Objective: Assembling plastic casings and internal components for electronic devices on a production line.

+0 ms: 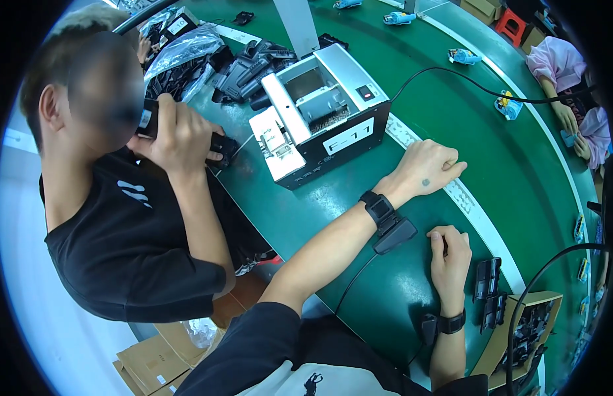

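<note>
My left hand (425,170) reaches across to the white strip along the green belt, palm down, fingers curled in. No object shows in it. Near the table's front, my right hand (450,256) rests on the green surface with its fingers loosely bent, and nothing is visible in it either. Both wrists wear black straps with small dark boxes. Just right of my right hand lie black plastic parts (488,280). Beyond my left hand, to its left, stands a boxy machine (349,135) with a white top and black sides.
At the left a person in a black shirt (138,264) holds a black object (148,119). Black molded parts (254,69) are heaped behind the machine. A cardboard box (501,346) of dark parts sits at right. Blue items (463,57) dot the belt; another person's hands (574,135) work opposite.
</note>
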Demonstrator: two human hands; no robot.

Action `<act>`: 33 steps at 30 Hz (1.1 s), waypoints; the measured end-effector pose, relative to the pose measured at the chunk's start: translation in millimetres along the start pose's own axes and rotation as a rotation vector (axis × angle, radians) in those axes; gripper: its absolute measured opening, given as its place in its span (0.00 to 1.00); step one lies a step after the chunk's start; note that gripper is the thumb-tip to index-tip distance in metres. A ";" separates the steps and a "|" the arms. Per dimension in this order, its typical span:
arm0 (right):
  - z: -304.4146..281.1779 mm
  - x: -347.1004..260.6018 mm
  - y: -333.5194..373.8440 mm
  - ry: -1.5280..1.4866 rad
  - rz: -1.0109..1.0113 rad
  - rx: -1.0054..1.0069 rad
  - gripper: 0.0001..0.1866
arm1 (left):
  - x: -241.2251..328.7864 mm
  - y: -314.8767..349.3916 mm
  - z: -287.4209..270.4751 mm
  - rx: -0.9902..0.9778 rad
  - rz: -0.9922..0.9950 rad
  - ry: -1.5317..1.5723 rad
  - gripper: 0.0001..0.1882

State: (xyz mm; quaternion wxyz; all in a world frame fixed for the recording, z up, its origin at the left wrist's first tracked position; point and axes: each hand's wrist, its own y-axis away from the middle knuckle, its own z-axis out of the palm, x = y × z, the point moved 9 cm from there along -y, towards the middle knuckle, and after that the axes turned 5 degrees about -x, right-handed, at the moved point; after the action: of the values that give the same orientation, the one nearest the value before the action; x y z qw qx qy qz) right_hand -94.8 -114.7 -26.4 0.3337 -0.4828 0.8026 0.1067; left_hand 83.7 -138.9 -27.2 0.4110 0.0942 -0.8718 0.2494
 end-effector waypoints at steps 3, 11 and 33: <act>0.0 0.8 0.1 0.005 -0.015 0.004 0.07 | -1.5 -0.8 0.9 -0.011 -0.010 -0.010 0.26; -0.2 -0.5 0.0 0.014 -0.030 0.025 0.05 | -2.6 -1.1 2.4 -0.016 -0.023 -0.013 0.26; 0.3 0.0 0.8 0.028 -0.035 0.016 0.07 | -1.7 -0.1 1.1 -0.015 -0.016 0.016 0.26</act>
State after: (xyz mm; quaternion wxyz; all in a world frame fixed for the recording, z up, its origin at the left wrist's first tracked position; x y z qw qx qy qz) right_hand -95.3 -114.2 -26.8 0.3279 -0.4958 0.7994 0.0876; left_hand 84.0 -139.6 -29.1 0.4205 0.0961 -0.8696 0.2401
